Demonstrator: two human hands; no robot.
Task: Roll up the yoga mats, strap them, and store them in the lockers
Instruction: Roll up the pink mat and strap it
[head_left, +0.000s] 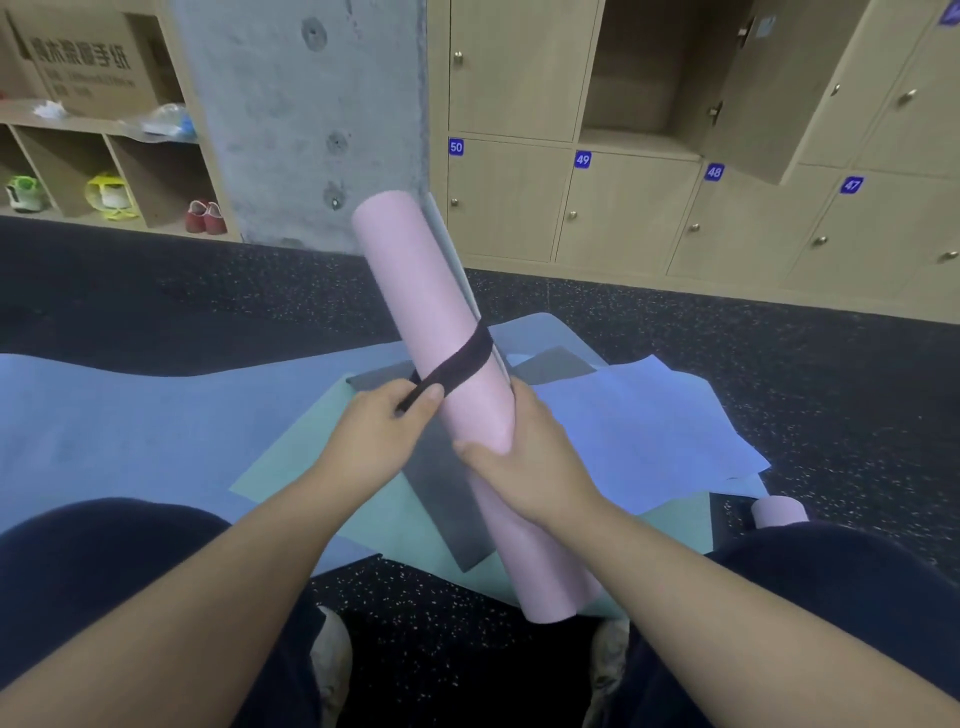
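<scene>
Centre frame: left hand (382, 428) pinched the dark strap (457, 364), right hand (524, 467) gripped the rolled pink mat (431, 332); slack strap could let the roll loosen.

A pink rolled mat (431, 332) tilts up off the floor, a dark strap (457, 364) wrapped round its middle. Flat mats in blue (130, 415), teal (322, 473) and grey (447, 499) lie overlapping beneath. One locker (639, 78) stands open behind.
</scene>
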